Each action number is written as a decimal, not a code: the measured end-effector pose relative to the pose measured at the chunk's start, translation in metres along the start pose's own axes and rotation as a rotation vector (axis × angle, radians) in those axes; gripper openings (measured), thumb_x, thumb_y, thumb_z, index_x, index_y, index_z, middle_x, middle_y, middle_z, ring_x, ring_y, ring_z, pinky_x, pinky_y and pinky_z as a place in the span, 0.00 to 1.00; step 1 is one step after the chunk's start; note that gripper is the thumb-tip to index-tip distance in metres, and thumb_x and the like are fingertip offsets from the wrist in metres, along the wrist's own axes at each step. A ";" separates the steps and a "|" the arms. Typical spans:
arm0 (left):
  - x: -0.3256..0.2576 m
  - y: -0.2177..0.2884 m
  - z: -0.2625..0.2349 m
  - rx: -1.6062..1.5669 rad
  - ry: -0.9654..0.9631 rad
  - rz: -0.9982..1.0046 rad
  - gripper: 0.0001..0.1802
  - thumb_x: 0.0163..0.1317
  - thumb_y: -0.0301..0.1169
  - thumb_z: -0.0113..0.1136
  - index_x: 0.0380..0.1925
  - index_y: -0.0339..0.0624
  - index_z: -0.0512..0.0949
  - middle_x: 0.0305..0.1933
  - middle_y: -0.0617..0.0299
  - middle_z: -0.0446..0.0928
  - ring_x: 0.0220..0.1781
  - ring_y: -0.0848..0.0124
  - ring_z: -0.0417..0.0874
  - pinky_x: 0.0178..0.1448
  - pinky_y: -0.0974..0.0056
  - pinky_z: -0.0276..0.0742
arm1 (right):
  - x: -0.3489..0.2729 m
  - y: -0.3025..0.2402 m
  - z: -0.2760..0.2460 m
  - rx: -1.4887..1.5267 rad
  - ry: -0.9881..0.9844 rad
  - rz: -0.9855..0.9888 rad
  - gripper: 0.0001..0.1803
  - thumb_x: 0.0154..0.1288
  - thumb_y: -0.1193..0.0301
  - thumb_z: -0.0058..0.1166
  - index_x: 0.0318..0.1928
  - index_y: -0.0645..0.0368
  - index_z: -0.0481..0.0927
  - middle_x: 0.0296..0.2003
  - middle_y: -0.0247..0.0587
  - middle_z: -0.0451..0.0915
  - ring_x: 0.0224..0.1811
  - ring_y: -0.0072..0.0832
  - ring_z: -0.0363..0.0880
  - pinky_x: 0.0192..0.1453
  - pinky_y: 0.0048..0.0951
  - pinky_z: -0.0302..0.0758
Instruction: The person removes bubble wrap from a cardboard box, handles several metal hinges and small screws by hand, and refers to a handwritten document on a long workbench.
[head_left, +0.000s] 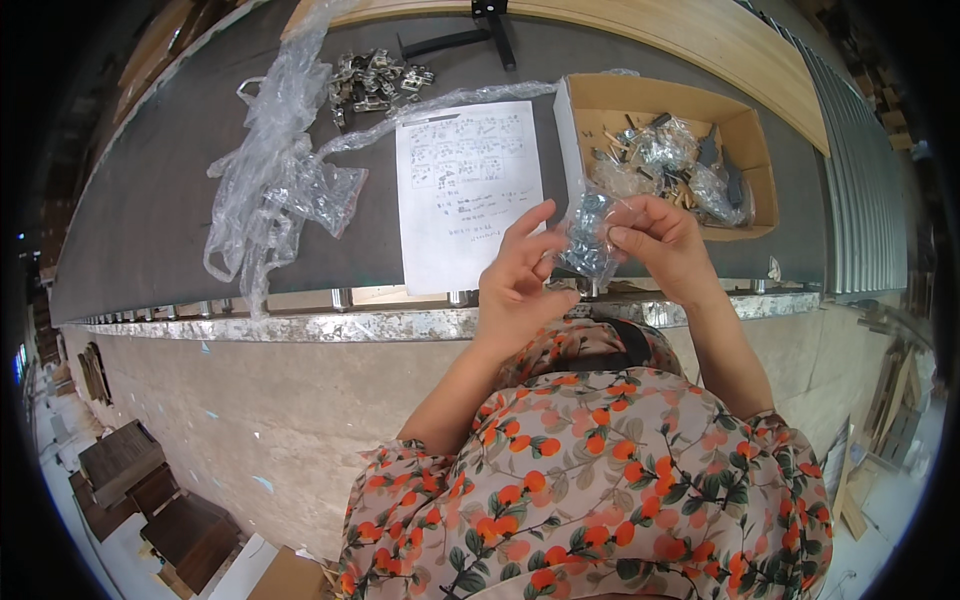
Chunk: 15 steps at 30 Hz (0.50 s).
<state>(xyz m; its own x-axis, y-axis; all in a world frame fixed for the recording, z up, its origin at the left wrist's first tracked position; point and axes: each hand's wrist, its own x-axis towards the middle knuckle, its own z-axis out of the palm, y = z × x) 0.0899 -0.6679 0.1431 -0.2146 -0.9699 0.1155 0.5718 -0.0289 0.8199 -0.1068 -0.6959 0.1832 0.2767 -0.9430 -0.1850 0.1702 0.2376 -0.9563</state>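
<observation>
Floral garment — beyond, clear parts bag in front of carton — paper alongside.

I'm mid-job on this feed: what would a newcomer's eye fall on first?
Probably the orange-and-green floral top filling the lower middle of the view. Just above it, a clear plastic bag of small metal parts sits in the grip of the right hand, with the left hand close by. Farther up, an open cardboard box stands right of a white paper sheet, while crumpled clear plastic wrap sprawls left of it.
</observation>
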 end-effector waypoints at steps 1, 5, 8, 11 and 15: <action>0.000 0.001 0.002 -0.139 0.058 -0.098 0.27 0.48 0.15 0.63 0.51 0.38 0.71 0.65 0.54 0.59 0.62 0.66 0.67 0.55 0.67 0.70 | 0.000 -0.001 -0.002 -0.013 -0.013 0.010 0.10 0.60 0.81 0.52 0.44 0.64 0.75 0.34 0.38 0.80 0.34 0.20 0.75 0.35 0.22 0.72; 0.008 -0.002 0.001 -0.109 0.154 -0.359 0.28 0.54 0.23 0.62 0.55 0.34 0.65 0.52 0.58 0.70 0.47 0.75 0.72 0.48 0.72 0.71 | -0.001 -0.011 -0.003 -0.102 -0.045 0.100 0.14 0.59 0.82 0.52 0.47 0.64 0.75 0.36 0.37 0.80 0.37 0.19 0.77 0.38 0.21 0.74; 0.011 -0.008 0.000 -0.092 0.147 -0.451 0.19 0.56 0.28 0.63 0.48 0.35 0.73 0.33 0.64 0.77 0.31 0.80 0.74 0.36 0.76 0.71 | 0.001 -0.015 0.001 -0.158 -0.077 0.093 0.17 0.58 0.82 0.54 0.49 0.64 0.75 0.37 0.37 0.80 0.38 0.19 0.77 0.41 0.20 0.75; 0.010 -0.012 -0.001 -0.106 0.247 -0.454 0.13 0.56 0.27 0.63 0.41 0.36 0.75 0.26 0.67 0.75 0.25 0.81 0.72 0.29 0.76 0.69 | 0.003 -0.014 -0.003 -0.143 0.002 0.073 0.19 0.56 0.82 0.56 0.50 0.64 0.74 0.39 0.38 0.80 0.38 0.19 0.77 0.43 0.21 0.75; 0.009 -0.014 0.000 -0.107 0.310 -0.382 0.09 0.57 0.25 0.61 0.39 0.38 0.75 0.30 0.64 0.76 0.28 0.77 0.75 0.32 0.72 0.73 | 0.006 -0.011 -0.005 -0.070 0.012 0.092 0.18 0.56 0.79 0.58 0.49 0.65 0.75 0.37 0.37 0.80 0.38 0.18 0.77 0.43 0.19 0.74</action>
<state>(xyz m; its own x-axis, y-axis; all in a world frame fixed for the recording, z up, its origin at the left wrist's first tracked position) 0.0799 -0.6766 0.1332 -0.1889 -0.9108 -0.3672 0.5797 -0.4053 0.7069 -0.1115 -0.7050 0.1912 0.2765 -0.9207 -0.2753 0.0779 0.3070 -0.9485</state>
